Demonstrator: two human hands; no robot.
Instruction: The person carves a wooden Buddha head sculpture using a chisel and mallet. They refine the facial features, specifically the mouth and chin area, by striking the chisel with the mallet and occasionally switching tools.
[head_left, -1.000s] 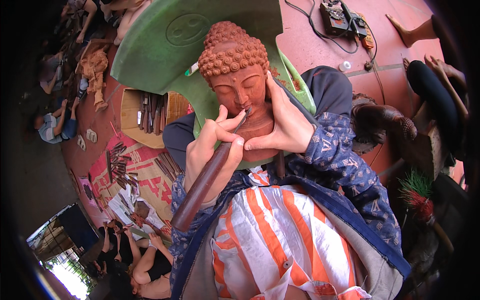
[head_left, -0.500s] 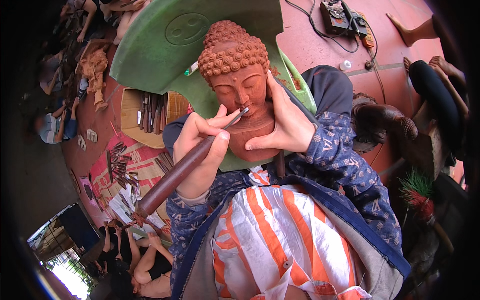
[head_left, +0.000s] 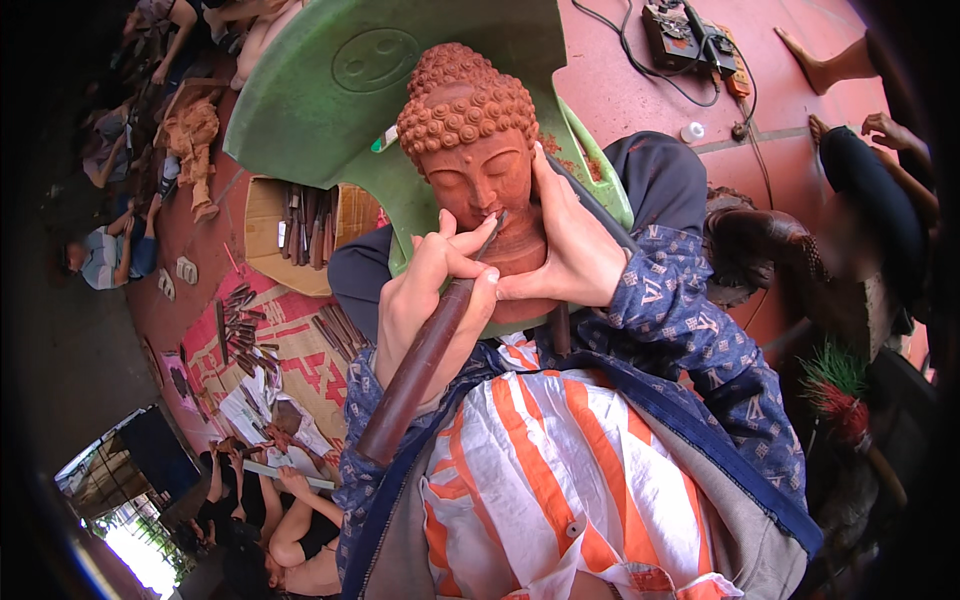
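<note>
The reddish wooden Buddha bust (head_left: pixel 478 175) lies face up in front of the person, over a green plastic chair (head_left: pixel 290 110). The left hand (head_left: pixel 420 275) is clamped on a wood-handled carving chisel (head_left: pixel 418 368), whose tip meets the bust at the mouth; the right hand (head_left: pixel 580 245) wraps the bust's right side, fingers along the cheek, thumb across the base. Shallow strokes, with the left fingers braced on the face, should best protect the lips, and the right thumb should stay off the blade's line. The handle's butt has swinging room below-left of the bust, bounded by the striped cloth (head_left: pixel 545 450); the chair's curved edge rises beyond the bust's crown.
</note>
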